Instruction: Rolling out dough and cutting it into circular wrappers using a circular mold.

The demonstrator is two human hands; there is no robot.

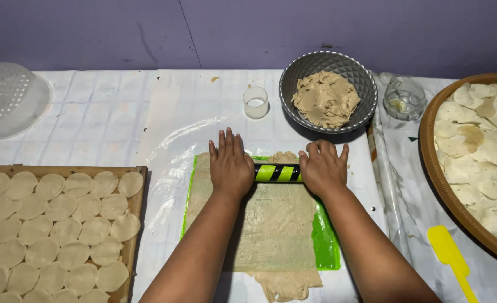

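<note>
A striped rolling pin [277, 173] was pressed under both flat, open hands, left [230, 165] and right [322, 168], over the dough sheet [274, 224]. Uneven pressure could probably have torn the thin dough past the green mat [327, 241].

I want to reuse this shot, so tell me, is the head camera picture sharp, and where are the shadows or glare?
Head view: sharp overall, evenly lit; soft shadow below the grey bowl and under both forearms on the rolled dough sheet; mild sheen on the clear plastic sheet; left hand and right hand on the rolling pin show no blur.
</note>
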